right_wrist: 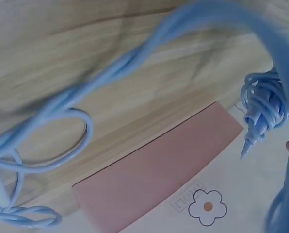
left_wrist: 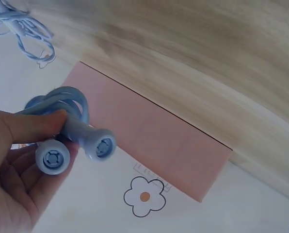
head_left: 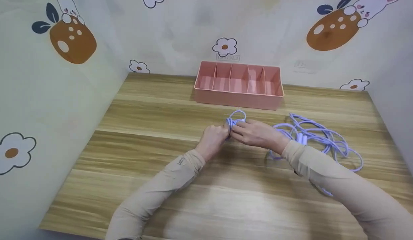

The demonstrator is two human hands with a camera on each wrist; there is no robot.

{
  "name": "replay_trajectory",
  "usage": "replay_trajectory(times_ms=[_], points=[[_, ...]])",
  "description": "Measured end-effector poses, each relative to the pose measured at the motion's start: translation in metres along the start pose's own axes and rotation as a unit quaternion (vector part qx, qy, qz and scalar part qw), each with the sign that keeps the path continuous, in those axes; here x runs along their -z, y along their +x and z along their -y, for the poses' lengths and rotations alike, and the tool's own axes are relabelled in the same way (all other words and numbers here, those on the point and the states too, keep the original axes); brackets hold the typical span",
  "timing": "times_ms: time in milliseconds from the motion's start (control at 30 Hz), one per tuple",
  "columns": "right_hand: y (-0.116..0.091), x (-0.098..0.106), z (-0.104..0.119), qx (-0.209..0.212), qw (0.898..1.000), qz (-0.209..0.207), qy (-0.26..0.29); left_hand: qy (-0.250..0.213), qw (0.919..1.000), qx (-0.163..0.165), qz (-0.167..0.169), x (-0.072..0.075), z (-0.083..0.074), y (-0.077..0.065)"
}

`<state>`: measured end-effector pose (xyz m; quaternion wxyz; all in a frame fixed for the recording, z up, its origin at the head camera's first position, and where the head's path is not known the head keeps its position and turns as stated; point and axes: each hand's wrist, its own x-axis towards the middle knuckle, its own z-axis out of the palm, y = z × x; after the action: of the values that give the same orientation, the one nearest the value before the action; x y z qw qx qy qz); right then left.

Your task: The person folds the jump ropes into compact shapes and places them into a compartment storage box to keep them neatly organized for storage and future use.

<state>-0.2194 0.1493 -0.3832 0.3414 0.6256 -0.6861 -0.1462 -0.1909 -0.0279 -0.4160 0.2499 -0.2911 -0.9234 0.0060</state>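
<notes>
My left hand (head_left: 213, 138) grips two pale blue jump rope handles (left_wrist: 81, 133) side by side in the left wrist view, their round ends facing out past the fingers. Cord is coiled around them as a small bundle (head_left: 230, 122), with a loop standing up above it in the head view. My right hand (head_left: 257, 134) touches the bundle from the right, fingers curled at the cord. In the right wrist view the wrapped bundle (right_wrist: 265, 102) shows a pointed tip, and a blurred twisted cord (right_wrist: 120, 68) arcs across close to the camera. The right fingertips are mostly hidden.
A pink box (head_left: 238, 98) with several compartments stands at the back, against the patterned wall. To the right on the wooden table (head_left: 136, 140) lies a loose tangle of blue cord (head_left: 329, 141) with handles (head_left: 301, 138), partly behind the right forearm.
</notes>
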Motion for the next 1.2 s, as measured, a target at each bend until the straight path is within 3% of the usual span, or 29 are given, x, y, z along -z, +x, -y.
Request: replay_trajectory(times_ms=[133, 267, 400, 467, 533, 600, 667, 700, 833, 967, 1067, 1133, 1200], points=[[-0.003, -0.001, -0.005, -0.039, 0.997, -0.033, 0.06, -0.012, 0.9991, -0.04, -0.013, -0.002, 0.006, -0.003], [-0.005, -0.004, -0.008, -0.11, 0.981, -0.054, 0.15, -0.03, 0.9958, -0.081, -0.031, -0.003, 0.013, -0.006], [-0.006, -0.007, -0.01, -0.189, 0.95, -0.071, 0.239, -0.062, 0.9909, -0.112, -0.042, -0.004, 0.017, -0.009], [-0.007, -0.009, -0.012, -0.227, 0.925, -0.077, 0.295, -0.092, 0.9881, -0.115, -0.043, -0.006, 0.02, -0.01], [-0.008, -0.011, -0.015, -0.259, 0.894, -0.075, 0.359, -0.129, 0.984, -0.114, -0.046, -0.007, 0.022, -0.012], [-0.008, -0.014, -0.018, -0.286, 0.853, -0.067, 0.432, -0.16, 0.9788, -0.117, -0.054, -0.01, 0.023, -0.013], [-0.007, -0.016, -0.021, -0.307, 0.804, -0.052, 0.507, -0.183, 0.9734, -0.12, -0.068, -0.012, 0.024, -0.015], [-0.007, -0.016, -0.023, -0.318, 0.775, -0.042, 0.544, -0.19, 0.9715, -0.121, -0.075, -0.013, 0.024, -0.015], [-0.007, -0.02, -0.028, -0.368, 0.642, -0.009, 0.672, -0.225, 0.9613, -0.117, -0.108, -0.012, 0.022, -0.016], [-0.01, -0.024, -0.029, -0.414, 0.528, 0.008, 0.742, -0.269, 0.9469, -0.115, -0.133, -0.009, 0.016, -0.015], [-0.013, -0.029, -0.025, -0.424, 0.449, -0.024, 0.786, -0.312, 0.9338, -0.094, -0.148, -0.006, 0.012, -0.013], [-0.012, -0.032, -0.02, -0.43, 0.391, -0.064, 0.811, -0.338, 0.9259, -0.068, -0.155, -0.006, 0.011, -0.01], [-0.011, -0.036, -0.015, -0.445, 0.344, -0.097, 0.821, -0.361, 0.9171, -0.043, -0.164, -0.007, 0.011, -0.008]])
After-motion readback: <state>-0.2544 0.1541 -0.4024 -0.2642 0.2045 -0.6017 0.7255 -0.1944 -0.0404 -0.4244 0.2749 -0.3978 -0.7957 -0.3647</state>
